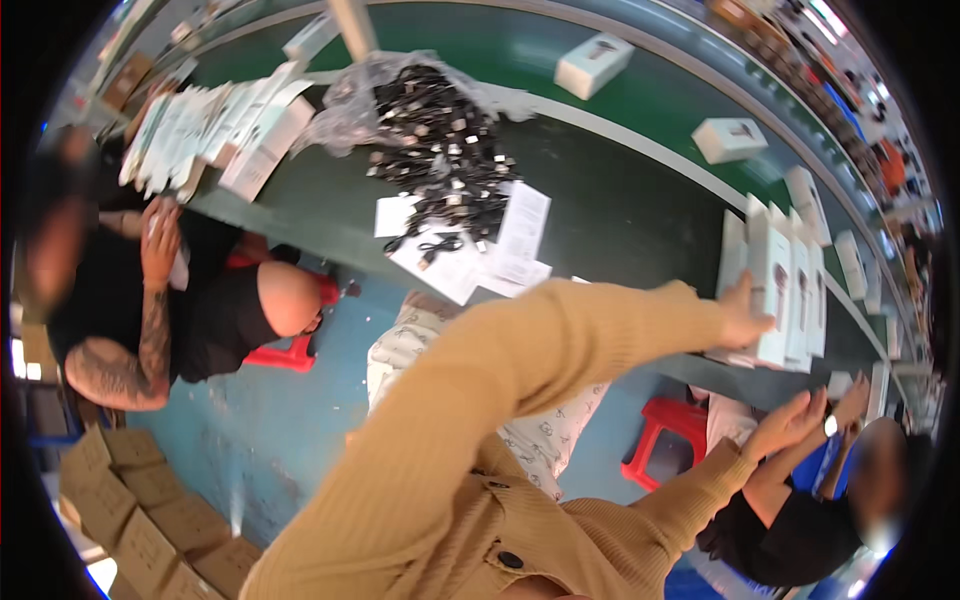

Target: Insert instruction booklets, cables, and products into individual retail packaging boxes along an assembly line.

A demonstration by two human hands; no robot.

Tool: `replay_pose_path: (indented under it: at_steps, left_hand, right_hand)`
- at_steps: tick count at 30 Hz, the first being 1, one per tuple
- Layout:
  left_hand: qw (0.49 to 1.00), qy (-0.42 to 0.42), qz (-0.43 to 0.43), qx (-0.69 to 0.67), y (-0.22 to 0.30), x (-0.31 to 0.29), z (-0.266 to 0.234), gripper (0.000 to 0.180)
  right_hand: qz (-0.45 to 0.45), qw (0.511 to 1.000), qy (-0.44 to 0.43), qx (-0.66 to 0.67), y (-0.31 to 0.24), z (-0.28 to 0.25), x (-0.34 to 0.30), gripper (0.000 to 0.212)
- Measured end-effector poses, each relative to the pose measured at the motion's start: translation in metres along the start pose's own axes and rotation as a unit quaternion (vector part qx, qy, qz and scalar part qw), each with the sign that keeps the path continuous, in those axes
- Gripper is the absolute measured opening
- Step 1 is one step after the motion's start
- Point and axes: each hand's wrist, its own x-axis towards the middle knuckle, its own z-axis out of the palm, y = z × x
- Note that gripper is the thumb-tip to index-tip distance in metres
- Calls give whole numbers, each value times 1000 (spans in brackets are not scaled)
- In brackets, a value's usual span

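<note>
White boxes against the left hand, grip half-hidden, unclear; right hand, grip apart.

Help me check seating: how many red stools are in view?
2: one red stool, partly covered, by the person at left; another red stool right of centre. More may be hidden.

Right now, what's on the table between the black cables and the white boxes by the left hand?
Head view: a white sheet beside the black cables, then dark tabletop up to the white boxes.
</note>
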Motion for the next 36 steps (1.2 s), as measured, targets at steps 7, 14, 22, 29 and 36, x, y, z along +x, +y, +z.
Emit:
replay_pose_path:
  at_steps: [7, 14, 22, 29, 36]
  left_hand:
    - [989, -75, 51, -114, 6, 23, -2, 71]
    - [973, -37, 165, -154, 70, -209, -217, 49]
    - [580, 587, 72, 560, -61, -380, -501, 77]
    - [544, 507, -237, 625, -84, -393, -545, 98]
    - [816, 533, 67, 211, -77, -416, -493, 84]
  right_hand:
    - [-197, 977, -12, -79, -128, 17, -26, 25]
    - [-218, 885, -386, 141, -248, 92, -81, 47]
    - [-348, 806, -464, 119, -297, 176, -154, 58]
    - [-321, 785, -508, 149, -307, 159, -139, 47]
    - [-391, 777, -432, 239, -287, 162, -145, 16]
